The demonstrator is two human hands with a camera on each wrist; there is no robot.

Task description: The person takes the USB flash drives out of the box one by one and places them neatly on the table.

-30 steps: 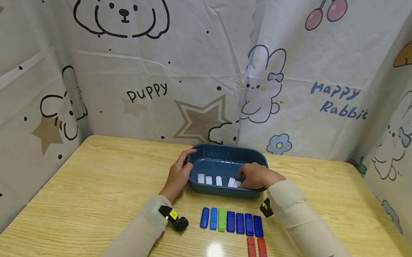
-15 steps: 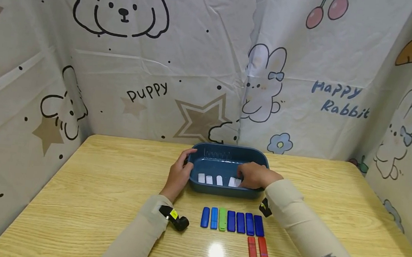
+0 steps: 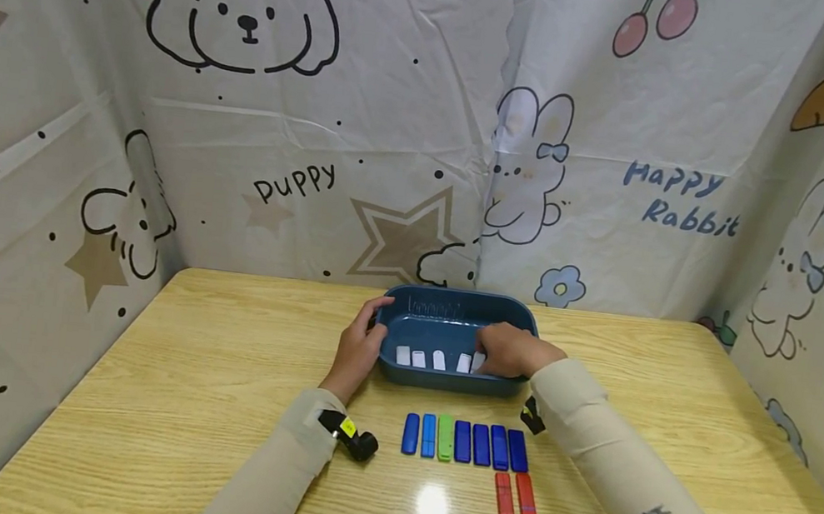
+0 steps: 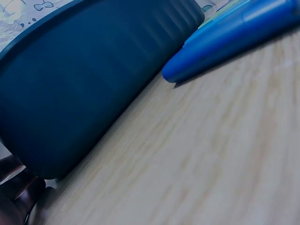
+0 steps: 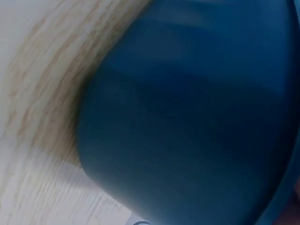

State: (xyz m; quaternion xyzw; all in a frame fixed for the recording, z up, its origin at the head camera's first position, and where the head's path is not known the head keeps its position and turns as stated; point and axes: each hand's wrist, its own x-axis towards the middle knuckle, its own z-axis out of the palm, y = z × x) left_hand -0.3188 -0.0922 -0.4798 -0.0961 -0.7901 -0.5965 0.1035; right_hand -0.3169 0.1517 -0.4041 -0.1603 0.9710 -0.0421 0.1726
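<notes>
My left hand (image 3: 356, 353) grips the left end of a dark blue basin (image 3: 436, 382), its curled fingers (image 4: 23, 190) showing at the basin's corner in the left wrist view. Inside, several small white flat sticks, one a white stick (image 3: 439, 360), lean in a row along the near wall. My right hand (image 3: 511, 350) reaches over the right end of the basin and pinches the rightmost white stick (image 3: 478, 362), partly hidden by the hand. The right wrist view is filled by the basin's outer wall (image 5: 183, 122); its fingers are hidden there.
In front of the basin lies a row of several blue sticks (image 3: 481, 445) with one green stick (image 3: 445, 438) among them. Below the row's right end lie two red sticks (image 3: 504, 499). Everything stands on a wooden table (image 3: 215, 404), with a printed curtain (image 3: 304, 137) behind.
The rightmost white stick has shifted slightly and stands more upright under my right fingers. My left hand and the basin stay in place.
</notes>
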